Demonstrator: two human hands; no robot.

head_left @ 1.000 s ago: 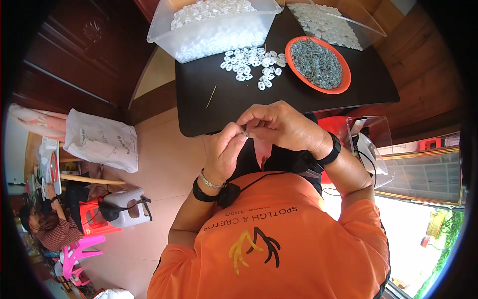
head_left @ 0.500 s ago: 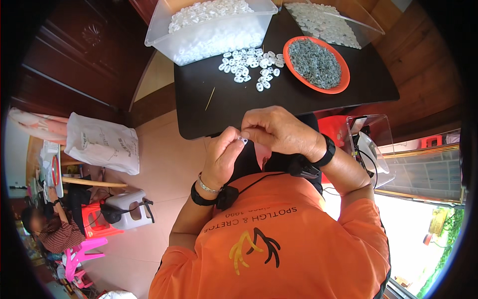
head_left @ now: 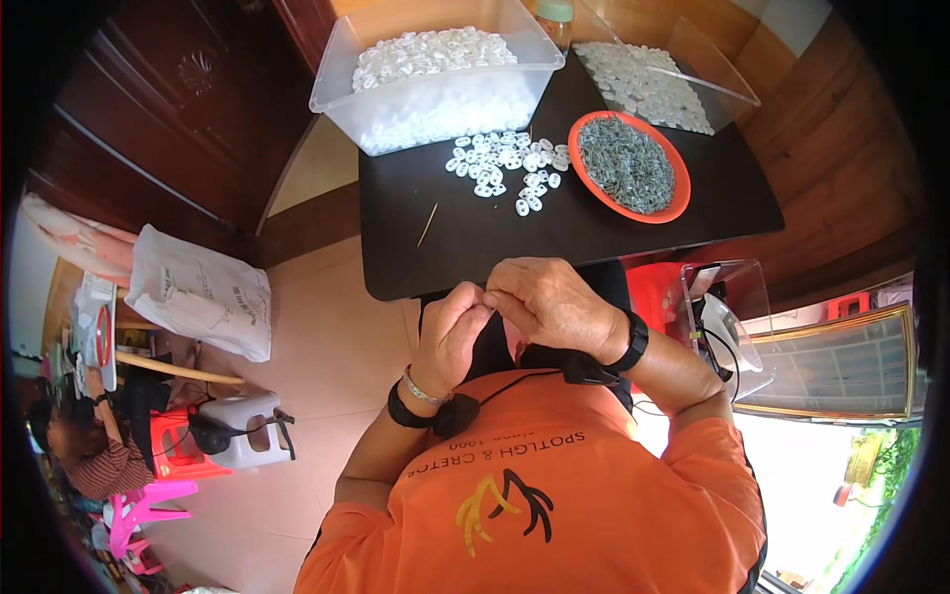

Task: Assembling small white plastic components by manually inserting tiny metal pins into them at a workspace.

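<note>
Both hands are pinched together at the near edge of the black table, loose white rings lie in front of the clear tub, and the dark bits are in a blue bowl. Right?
Not quite: the bowl holding the dark bits is orange-red, not blue, as the head view shows. The rest holds: the left hand and right hand meet at the near edge of the black table, with loose white rings before the clear tub.

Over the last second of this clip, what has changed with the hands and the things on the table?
Very little. The left hand and right hand stay pressed together at the fingertips just below the black table edge; whatever they pinch is too small to tell. The loose white rings, orange dish and thin stick lie unchanged.
</note>
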